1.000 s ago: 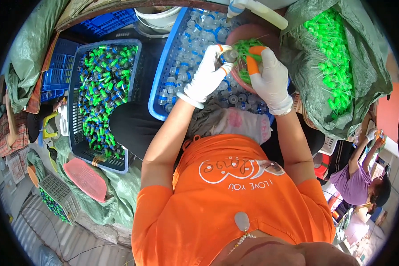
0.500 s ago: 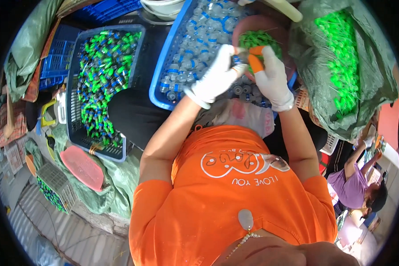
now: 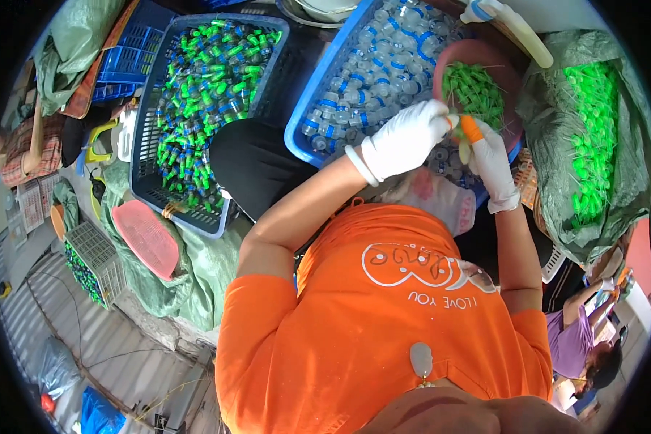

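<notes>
My left hand [image 3: 406,142], in a white glove, has its fingers pinched together above the edge of the blue basket [image 3: 295,130]. Small clear bottles with blue bands [image 3: 387,61] fill that basket. Close beside it, my right hand [image 3: 493,165], gloved in white with orange finger covers, is also closed. Whatever the fingertips of either hand hold is too small and hidden to make out. Just beyond the hands, a pink basin [image 3: 515,108] holds green caps with thin tubes [image 3: 474,92].
At left stands a dark blue basket [image 3: 143,170] full of green-capped bottles [image 3: 210,94]. A green sack [image 3: 546,123] with more green caps [image 3: 589,148] lies at right. A pink tray [image 3: 146,239] rests at lower left. Another person [image 3: 575,343] sits at far right.
The view has shifted, so the baskets appear farther right. The small bottle seen between my hands is no longer visible. My right-hand fingers have turned downward; both hands remain close together.
</notes>
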